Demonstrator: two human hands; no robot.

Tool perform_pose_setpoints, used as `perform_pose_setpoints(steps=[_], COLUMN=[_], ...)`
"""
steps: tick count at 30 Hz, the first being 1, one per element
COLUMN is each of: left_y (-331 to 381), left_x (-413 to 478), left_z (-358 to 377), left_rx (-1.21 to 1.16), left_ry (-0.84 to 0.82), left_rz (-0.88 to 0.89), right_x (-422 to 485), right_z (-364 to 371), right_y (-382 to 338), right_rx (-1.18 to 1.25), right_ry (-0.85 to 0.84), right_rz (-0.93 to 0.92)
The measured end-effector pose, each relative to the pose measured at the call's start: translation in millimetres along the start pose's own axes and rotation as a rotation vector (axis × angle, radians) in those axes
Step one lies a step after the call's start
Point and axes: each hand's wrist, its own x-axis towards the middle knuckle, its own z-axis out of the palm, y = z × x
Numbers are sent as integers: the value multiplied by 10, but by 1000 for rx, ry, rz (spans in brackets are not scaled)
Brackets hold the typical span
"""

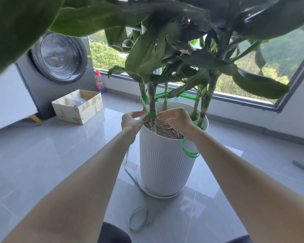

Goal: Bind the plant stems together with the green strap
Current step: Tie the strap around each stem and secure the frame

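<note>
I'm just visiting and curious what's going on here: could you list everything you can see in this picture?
plant stems: several, green, rising from the pot
green strap: one, green, wound round front stem, trailing to floor
pot: one, white, ribbed, centre
washing machine: one, grey, back left
box: one, pale cardboard, beside machine
bottle: one, red-capped, below window
left hand: one, pinching strap beside stem
right hand: one, fingertips at the wrap; grip unclear

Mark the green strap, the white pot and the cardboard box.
green strap (152, 115), head view, on its tightly wound band.
white pot (163, 163), head view, on its ribbed front wall.
cardboard box (93, 109), head view, on its right side wall.
</note>
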Motion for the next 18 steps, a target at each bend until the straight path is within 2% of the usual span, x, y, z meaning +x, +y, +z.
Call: perform_pose_setpoints(steps=[8,18], left_y=[46,69], left_x=[-96,-67], left_z=[51,68], left_rx=[-144,-54], left_ry=[-81,-221], left_rz=[-117,-135], right_x=[-38,-154], right_z=[-101,-280], right_y=[1,32], right_rx=[19,-1], right_ry=[112,176], right_rz=[43,75])
